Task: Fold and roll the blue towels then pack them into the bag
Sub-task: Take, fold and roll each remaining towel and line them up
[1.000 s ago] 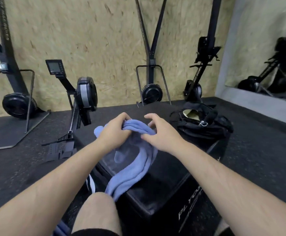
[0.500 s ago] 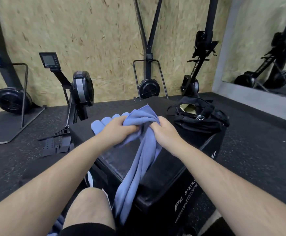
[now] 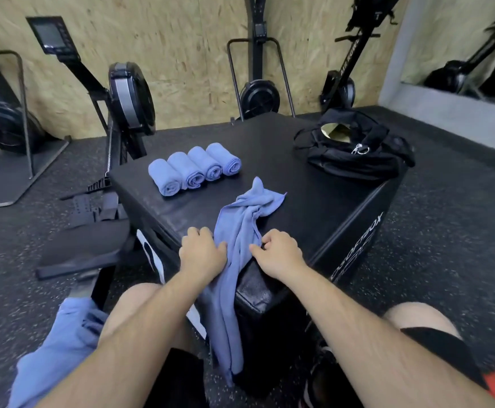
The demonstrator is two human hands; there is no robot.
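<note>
You are no longer holding the loose towel point(image 3: 240, 228) bunched up in the air, as you were half a second ago; it is now lying on the box point(image 3: 314, 201), and your hands are drawn back to its near corner. Your left hand point(image 3: 202, 254) is curling its fingers onto the towel's left edge and your right hand point(image 3: 278, 251) is pinching the right edge; the cloth is running crumpled ahead of your knuckles and hanging down past the corner between your forearms.

Four rolled towels point(image 3: 194, 169) are sitting side by side, touching, ahead of your left hand; judging by that, the rolling is getting well along. This towel is still needing flattening, folding and rolling; a heap of blue towels point(image 3: 63, 343) is waiting below your left forearm, beside your knee. Nothing blue is showing in the bag point(image 3: 358, 160), which is lying open-mouthed ahead and to the right of your right hand, so packing is looking not yet begun.

Bare box top is lying between your hands and the rolls, and between your right hand and the bag; the box edges are falling away just outside each wrist, so spreading the towel wide is risking it sliding off.
</note>
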